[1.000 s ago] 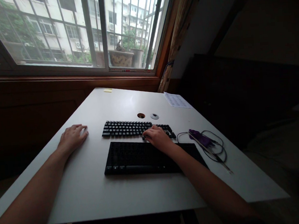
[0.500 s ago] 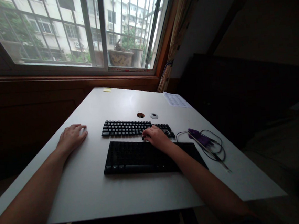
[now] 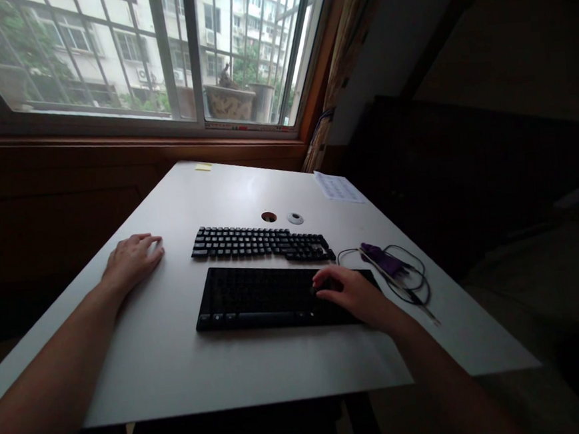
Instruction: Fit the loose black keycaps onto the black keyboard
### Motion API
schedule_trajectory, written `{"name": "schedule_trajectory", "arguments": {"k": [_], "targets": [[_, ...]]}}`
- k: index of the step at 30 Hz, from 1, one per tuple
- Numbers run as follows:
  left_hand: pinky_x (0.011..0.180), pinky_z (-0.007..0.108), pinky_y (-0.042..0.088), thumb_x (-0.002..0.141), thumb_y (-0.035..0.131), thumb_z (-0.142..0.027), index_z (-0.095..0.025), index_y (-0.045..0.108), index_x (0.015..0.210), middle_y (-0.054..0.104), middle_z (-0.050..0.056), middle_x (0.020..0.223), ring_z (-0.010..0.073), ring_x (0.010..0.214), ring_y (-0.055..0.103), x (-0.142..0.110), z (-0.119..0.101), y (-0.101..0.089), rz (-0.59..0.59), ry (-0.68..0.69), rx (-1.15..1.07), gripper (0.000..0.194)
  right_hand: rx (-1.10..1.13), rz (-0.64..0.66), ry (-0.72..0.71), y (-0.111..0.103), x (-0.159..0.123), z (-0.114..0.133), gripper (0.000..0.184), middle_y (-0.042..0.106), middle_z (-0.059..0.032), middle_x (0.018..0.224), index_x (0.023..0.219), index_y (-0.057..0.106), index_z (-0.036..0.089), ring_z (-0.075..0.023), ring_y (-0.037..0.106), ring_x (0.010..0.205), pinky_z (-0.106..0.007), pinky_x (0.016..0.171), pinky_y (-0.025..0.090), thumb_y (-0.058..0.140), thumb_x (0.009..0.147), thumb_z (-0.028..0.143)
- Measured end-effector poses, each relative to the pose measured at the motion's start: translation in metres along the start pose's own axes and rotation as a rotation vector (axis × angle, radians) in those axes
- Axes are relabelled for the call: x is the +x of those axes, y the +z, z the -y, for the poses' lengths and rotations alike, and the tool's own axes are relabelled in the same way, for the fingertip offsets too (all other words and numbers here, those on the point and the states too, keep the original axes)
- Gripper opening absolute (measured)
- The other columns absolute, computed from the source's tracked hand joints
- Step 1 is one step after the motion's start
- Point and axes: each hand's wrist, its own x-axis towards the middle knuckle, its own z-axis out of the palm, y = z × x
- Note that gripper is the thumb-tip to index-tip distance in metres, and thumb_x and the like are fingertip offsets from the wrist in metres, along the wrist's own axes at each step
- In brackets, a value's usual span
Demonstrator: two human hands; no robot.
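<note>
A broad strip of white worktop (image 3: 241, 371) lies between the black keyboard (image 3: 256, 296) and the near edge, and another stretch separates the keyboard from the left hand (image 3: 130, 261), which rests palm down with its fingers loosely extended close to the left edge. On the right, room is tighter: a coiled dark cable (image 3: 427, 280), a purple bundle (image 3: 384, 261) and a slim rod (image 3: 400, 285) sit between the keyboard and the slanting right edge. Just beyond the keyboard, separated by a narrow white gap, is a block of black keys (image 3: 236, 241) in rows, its outline stepped. Farther back are a round hole (image 3: 269, 216), a pale ring (image 3: 295, 218) beside it, a printed sheet (image 3: 340, 187) at the right edge and a yellow note (image 3: 203, 167) near the far left corner. Past the worktop stand a barred window (image 3: 122, 63) and a patterned curtain (image 3: 334, 83); the room to the right is dark. The keyboard lies flat, its long axis running left to right, roughly along the near edge. Over its right part, the right hand (image 3: 318, 289) curls thumb and forefinger toward each other; whether they pinch something cannot be told against the black.
</note>
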Motion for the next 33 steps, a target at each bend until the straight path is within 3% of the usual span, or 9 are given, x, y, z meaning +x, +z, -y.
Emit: {"name": "schedule_trajectory", "arguments": {"k": [8,22,33], "targets": [[0.112,0.051,0.037,0.092,0.049,-0.045,-0.020,0.062,0.133,0.054,0.014,0.143,0.0355,0.130,0.050,-0.002,-0.004,-0.005,0.005,-0.011,-0.049,0.050,-0.041,0.052,0.087,0.004,-0.031,-0.006,0.020,0.070,-0.0024,0.102,0.104,0.069,0.024,-0.0166,0.061,0.082,-0.030,0.073,0.047,0.071,0.084,0.022],[0.111,0.048,0.038,0.095,0.042,-0.050,-0.021,0.061,0.134,0.054,0.014,0.142,0.0336,0.130,0.051,0.000,0.002,-0.001,-0.008,0.019,-0.007,0.053,-0.063,0.070,0.075,0.006,-0.035,0.002,0.019,0.069,-0.0020,0.100,0.101,0.069,0.024,-0.0166,0.061,0.082,-0.030,0.073,0.048,0.072,0.083,0.018],[0.107,0.050,0.040,0.095,0.048,-0.045,-0.022,0.061,0.133,0.055,0.013,0.143,0.0347,0.129,0.050,0.000,0.000,-0.002,-0.003,0.003,-0.009,0.046,-0.194,0.054,0.005,0.007,-0.037,0.009,0.019,0.069,-0.0026,0.099,0.098,0.067,0.024,-0.0184,0.063,0.089,-0.032,0.081,0.049,0.070,0.083,0.013]]}}
